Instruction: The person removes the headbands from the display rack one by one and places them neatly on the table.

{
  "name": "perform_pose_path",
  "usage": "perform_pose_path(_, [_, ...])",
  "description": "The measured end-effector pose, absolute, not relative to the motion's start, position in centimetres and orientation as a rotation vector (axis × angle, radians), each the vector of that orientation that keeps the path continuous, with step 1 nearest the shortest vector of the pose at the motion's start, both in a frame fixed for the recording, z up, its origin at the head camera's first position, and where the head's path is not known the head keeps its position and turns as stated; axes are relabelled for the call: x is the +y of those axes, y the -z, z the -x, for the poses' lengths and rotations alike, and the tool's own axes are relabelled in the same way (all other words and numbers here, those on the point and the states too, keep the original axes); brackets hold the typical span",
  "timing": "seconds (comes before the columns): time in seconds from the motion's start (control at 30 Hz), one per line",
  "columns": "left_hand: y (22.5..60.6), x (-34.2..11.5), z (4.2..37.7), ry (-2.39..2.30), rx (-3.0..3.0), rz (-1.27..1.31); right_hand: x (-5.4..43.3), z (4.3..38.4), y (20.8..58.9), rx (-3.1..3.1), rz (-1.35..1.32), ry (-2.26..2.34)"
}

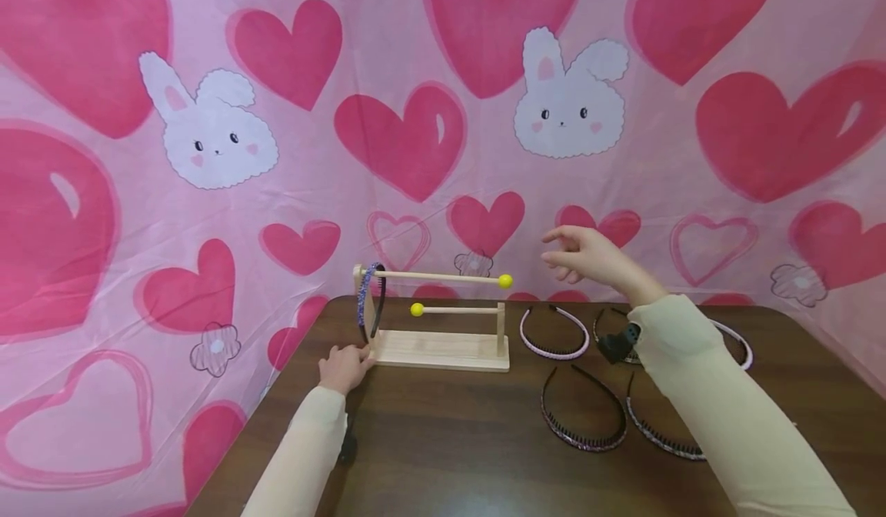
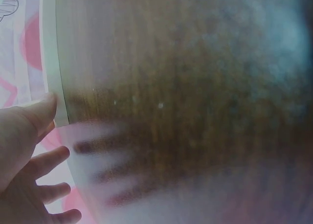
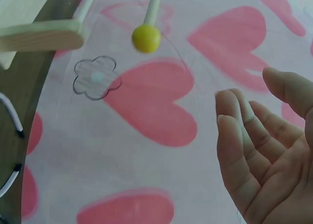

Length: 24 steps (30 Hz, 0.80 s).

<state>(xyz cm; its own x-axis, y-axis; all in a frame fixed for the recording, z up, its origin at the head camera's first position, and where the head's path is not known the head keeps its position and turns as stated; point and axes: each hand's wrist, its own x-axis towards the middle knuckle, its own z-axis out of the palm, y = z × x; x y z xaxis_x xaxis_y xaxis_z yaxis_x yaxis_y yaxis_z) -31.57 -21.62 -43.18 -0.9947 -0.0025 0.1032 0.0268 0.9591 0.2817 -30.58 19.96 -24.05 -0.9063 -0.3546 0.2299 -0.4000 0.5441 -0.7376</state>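
A pale wooden headband stand (image 1: 443, 350) with two rods stands on the brown table. One blue glittery headband (image 1: 362, 305) hangs at the left end of its upper rod, by the upright. My left hand (image 1: 344, 368) is at the left end of the base; in the left wrist view its thumb (image 2: 41, 114) and forefinger pinch the base's pale edge (image 2: 51, 53), other fingers spread. My right hand (image 1: 584, 258) is in the air, right of the upper rod's yellow ball (image 1: 506, 281). Its fingers (image 3: 230, 150) are loosely bent, with nothing between them and the thumb.
Right of the stand lie several headbands: a light pink one (image 1: 555, 356), a dark glittery one (image 1: 584, 446), another glittery one (image 1: 664, 444) and a pale one (image 1: 747, 355) partly behind the right forearm. A pink heart-print cloth (image 1: 443, 225) hangs behind the table.
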Motion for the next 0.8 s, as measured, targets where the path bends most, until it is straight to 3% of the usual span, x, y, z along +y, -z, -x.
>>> perform_pose_path(0.8, [43.3,-21.6,31.6,0.454,-3.030,-0.011,7.9,33.4,22.4,-2.587,-0.731,-1.333])
